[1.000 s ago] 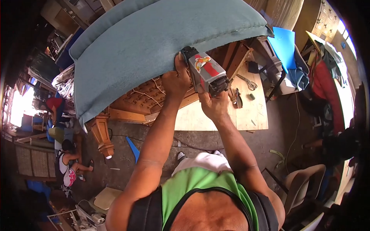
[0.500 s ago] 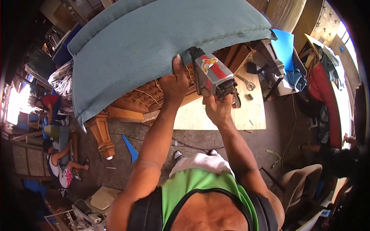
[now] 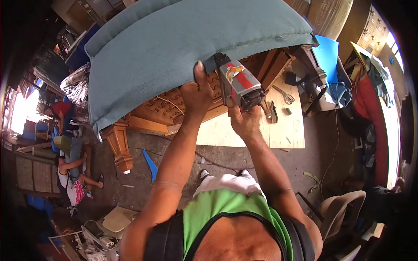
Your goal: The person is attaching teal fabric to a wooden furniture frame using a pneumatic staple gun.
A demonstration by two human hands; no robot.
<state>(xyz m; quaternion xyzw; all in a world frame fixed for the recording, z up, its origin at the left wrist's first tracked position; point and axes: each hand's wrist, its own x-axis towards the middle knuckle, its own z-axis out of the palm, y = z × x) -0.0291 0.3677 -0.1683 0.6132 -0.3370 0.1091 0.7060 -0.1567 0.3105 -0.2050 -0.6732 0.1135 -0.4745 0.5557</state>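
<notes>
A seat with wooden legs and blue-grey upholstery fabric (image 3: 187, 48) lies tipped in front of me, its wooden frame and springs (image 3: 159, 108) showing under the fabric's edge. My left hand (image 3: 197, 93) holds that edge, thumb up on top of the fabric and the other fingers hidden beneath. In my right hand (image 3: 244, 124) is a grey staple gun (image 3: 240, 82) with a red stripe and a sticker. Its dark nose touches the fabric edge just right of my left thumb. My right fingers are closed round the gun's underside, partly hidden by it.
Scissors (image 3: 285, 94) and pliers (image 3: 273, 112) lie on a light wooden board (image 3: 289, 135) under the seat. A carved wooden leg (image 3: 119, 150) juts out at left. A blue offcut (image 3: 150, 164) and a cable are on the floor. A chair (image 3: 342, 209) stands right; two people are at left.
The view has shifted slightly, so the seat and room sit a little further right. Both hands keep their hold, and the staple gun's nose stays at the fabric edge.
</notes>
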